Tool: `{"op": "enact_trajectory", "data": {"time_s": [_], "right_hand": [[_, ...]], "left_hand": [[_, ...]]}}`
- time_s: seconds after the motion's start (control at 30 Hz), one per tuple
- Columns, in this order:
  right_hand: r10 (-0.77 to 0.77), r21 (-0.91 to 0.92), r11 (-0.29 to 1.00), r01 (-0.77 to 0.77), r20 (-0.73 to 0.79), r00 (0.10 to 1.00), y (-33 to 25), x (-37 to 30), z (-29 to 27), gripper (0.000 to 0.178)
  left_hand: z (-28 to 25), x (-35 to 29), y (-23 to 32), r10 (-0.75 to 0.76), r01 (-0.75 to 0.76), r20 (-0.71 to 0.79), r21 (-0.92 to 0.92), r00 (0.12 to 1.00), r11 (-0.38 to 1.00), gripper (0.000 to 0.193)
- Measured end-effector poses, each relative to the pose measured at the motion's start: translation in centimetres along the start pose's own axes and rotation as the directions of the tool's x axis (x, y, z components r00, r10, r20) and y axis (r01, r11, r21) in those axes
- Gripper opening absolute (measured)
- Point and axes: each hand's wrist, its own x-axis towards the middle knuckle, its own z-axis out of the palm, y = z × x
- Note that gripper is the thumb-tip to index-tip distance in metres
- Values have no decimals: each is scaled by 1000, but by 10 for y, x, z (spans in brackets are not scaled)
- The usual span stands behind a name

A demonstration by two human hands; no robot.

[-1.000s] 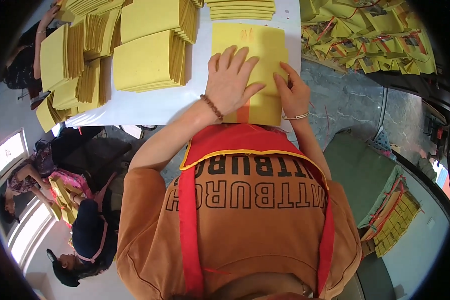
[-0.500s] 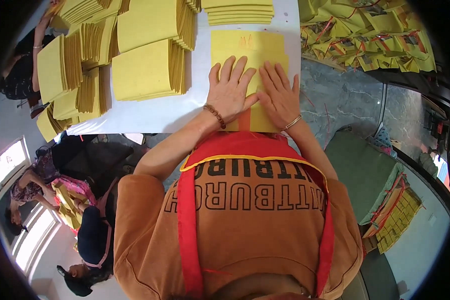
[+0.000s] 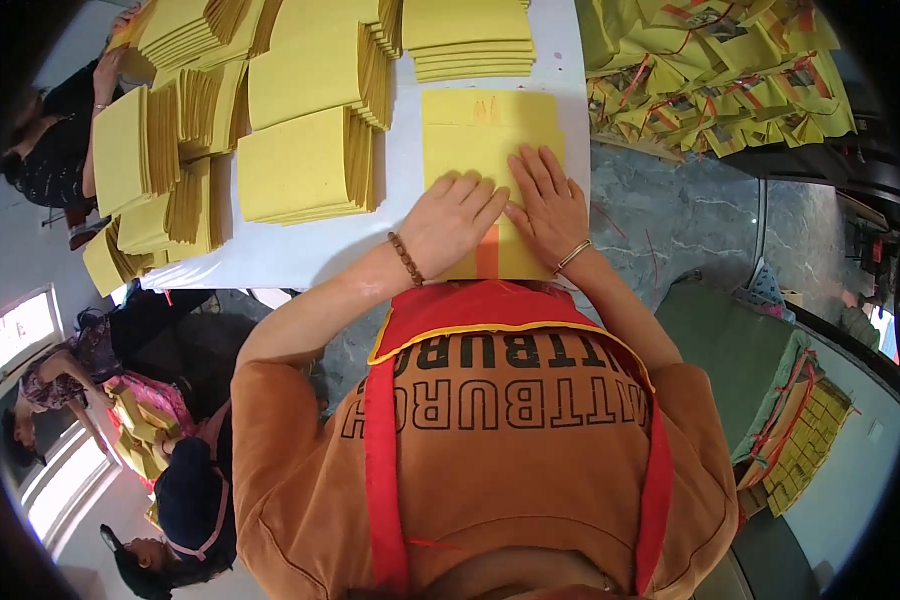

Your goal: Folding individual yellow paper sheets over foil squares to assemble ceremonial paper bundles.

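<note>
Both hands slid nearer together: left hand [image 3: 455,222] and right hand [image 3: 548,205] flat, palms open, gripping nothing, on yellow sheet [image 3: 475,135], seemingly folded, near white table [image 3: 400,190] edge.

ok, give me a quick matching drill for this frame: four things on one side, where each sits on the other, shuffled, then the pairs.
Things:
1. left hand
2. right hand
3. beaded bracelet
4. loose yellow heap

Places:
A. on the floor, to the right of the white table
B. flat on the yellow sheet, on its right half
C. around the left wrist
D. flat on the yellow sheet, fingertips next to the other hand

Pairs: 1-D, 2-B, 3-C, 4-A
</note>
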Motion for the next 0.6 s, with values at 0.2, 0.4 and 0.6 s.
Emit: {"op": "enact_trajectory", "data": {"time_s": [0.2,0.4,0.6], "right_hand": [[-97,417,900,123,-82,992,32,1,9,46],[-196,357,905,231,-131,972,35,-4,3,42],[79,545,831,114,-317,945,47,-5,-10,46]], "left_hand": [[9,6,11,80,-93,65,241,995,966,45],[16,4,2,126,-113,-38,242,991,964,42],[-9,20,-13,144,-149,42,148,989,978,43]]}}
